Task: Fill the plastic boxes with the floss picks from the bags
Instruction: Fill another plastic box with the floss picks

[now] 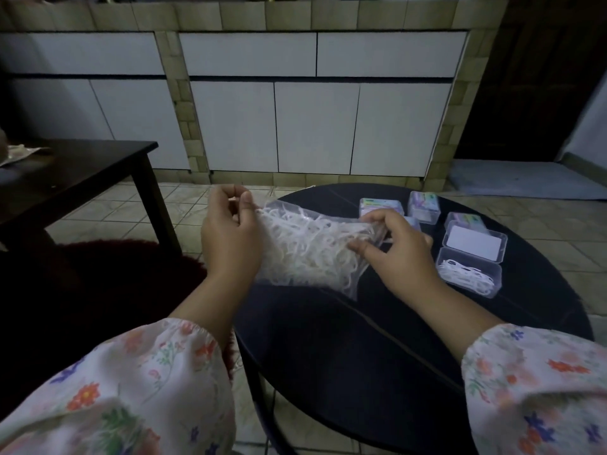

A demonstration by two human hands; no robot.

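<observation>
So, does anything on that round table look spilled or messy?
Nothing looks spilled. The floss picks stay inside the clear bag held by both hands, left hand and right hand. The open box holds its picks; a few lean on its rim.

We see a round black table (361,339) at lower right on thin dark legs, standing on a pale tiled floor (108,211). To the left stands a dark wooden table (72,172), with a crumpled light wrapper (19,154) at its far left edge. A dark red shaggy rug (124,257) lies under and beside that table, just left of the round one. Along the back runs a tiled counter (249,14) with white cabinet doors (315,126) and drawer fronts below. At far right we see a grey mat (512,178) on the floor before a dark doorway.
</observation>
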